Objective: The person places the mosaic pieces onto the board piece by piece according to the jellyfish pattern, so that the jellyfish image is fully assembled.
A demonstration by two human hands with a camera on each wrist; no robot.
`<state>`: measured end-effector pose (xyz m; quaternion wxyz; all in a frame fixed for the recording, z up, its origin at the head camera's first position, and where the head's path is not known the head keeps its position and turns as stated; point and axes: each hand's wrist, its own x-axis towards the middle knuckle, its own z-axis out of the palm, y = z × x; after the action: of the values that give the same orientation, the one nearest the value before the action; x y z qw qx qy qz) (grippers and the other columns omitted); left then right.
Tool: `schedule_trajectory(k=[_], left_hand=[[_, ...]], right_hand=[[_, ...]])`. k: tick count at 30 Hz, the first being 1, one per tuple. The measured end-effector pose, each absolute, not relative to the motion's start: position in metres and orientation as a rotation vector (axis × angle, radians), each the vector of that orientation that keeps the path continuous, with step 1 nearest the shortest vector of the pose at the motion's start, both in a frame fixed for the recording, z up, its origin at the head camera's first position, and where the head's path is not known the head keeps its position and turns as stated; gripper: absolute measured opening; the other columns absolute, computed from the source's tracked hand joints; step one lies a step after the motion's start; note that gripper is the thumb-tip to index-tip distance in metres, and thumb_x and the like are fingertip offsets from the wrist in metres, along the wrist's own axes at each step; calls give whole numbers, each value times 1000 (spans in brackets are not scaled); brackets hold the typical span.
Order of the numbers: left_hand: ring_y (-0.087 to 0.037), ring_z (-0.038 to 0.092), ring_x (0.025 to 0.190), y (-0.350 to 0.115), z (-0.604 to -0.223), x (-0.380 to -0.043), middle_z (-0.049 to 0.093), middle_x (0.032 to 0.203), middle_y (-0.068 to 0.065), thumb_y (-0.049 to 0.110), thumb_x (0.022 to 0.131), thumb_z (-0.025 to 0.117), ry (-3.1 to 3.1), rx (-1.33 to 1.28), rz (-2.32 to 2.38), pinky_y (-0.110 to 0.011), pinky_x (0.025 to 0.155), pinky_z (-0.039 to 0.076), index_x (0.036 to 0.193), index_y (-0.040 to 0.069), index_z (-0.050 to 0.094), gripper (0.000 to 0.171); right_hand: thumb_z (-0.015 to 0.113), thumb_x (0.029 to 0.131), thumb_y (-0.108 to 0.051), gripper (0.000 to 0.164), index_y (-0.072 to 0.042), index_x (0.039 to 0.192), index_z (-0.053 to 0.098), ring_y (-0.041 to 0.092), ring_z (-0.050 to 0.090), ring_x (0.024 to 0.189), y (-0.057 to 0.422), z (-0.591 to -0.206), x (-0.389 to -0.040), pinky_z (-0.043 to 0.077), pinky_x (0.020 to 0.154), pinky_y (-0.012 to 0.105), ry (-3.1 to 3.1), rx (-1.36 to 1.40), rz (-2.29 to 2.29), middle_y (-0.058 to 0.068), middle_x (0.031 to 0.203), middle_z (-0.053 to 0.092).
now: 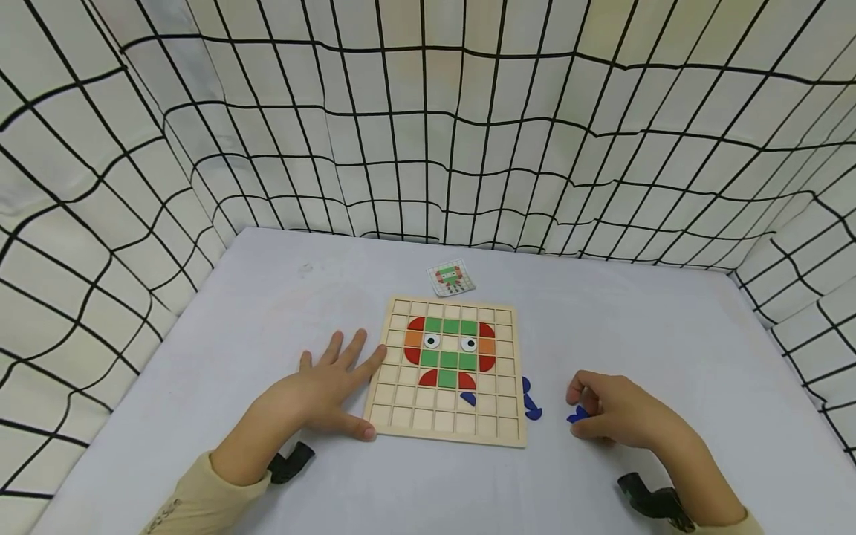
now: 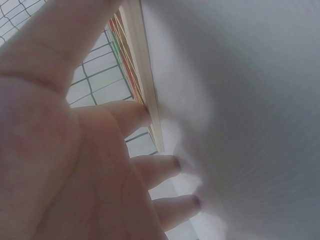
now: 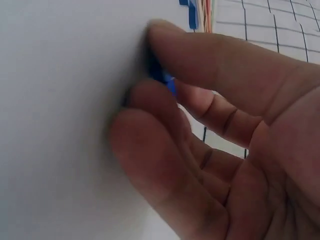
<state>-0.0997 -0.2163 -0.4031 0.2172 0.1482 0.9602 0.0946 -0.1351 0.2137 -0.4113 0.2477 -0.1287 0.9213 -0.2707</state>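
Note:
A square wooden grid board point(image 1: 401, 422) lies on the table, with red, green and orange tiles and two eye tiles forming a figure. One blue piece point(image 1: 469, 399) sits low on it, below a red quarter-round tile. Fingers spread, my left hand point(image 1: 321, 390) rests along the board's left edge, its thumb by the near corner. To the right of the board, my right hand point(image 1: 622, 410) is low over the table with curled fingers, pinching blue pieces point(image 1: 578, 414). In the right wrist view the blue pieces point(image 3: 161, 75) show between thumb and fingers, mostly hidden.
Several loose blue pieces point(image 1: 531, 405) lie at the board's right edge. Behind the board is a small card point(image 1: 451, 278) picturing a similar figure. A black grid net point(image 1: 428, 141) before white cloth rises around the white table point(image 1: 321, 282).

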Motion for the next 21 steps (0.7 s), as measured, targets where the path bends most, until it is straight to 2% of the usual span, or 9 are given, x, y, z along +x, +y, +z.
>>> schedule_trajectory(k=[6, 15, 21], left_hand=[[-54, 0, 149, -216, -403, -100, 2, 167, -21, 68, 67, 79, 2659, 408, 273, -84, 101, 10, 161, 19, 21, 120], [-54, 1, 149, -216, -405, -100, 3, 167, -21, 70, 67, 78, 2670, 414, 261, -84, 101, 12, 161, 20, 21, 120], [-54, 1, 149, -216, -405, -100, 4, 167, -21, 70, 66, 78, 2675, 410, 257, -84, 101, 12, 161, 20, 22, 121]], right_hand=[[84, 79, -22, 29, -17, 94, 59, 14, 52, 58, 198, -413, -144, 41, 54, 29, 2546, -475, -727, -1, 68, 52], [81, 83, -23, 26, -16, 95, 59, 14, 54, 53, 182, -415, -157, 43, 52, 30, 2543, -473, -761, 0, 68, 55], [84, 78, -21, 31, -16, 100, 63, 15, 54, 66, 185, -412, -158, 44, 57, 30, 2494, -497, -788, 1, 76, 56]])
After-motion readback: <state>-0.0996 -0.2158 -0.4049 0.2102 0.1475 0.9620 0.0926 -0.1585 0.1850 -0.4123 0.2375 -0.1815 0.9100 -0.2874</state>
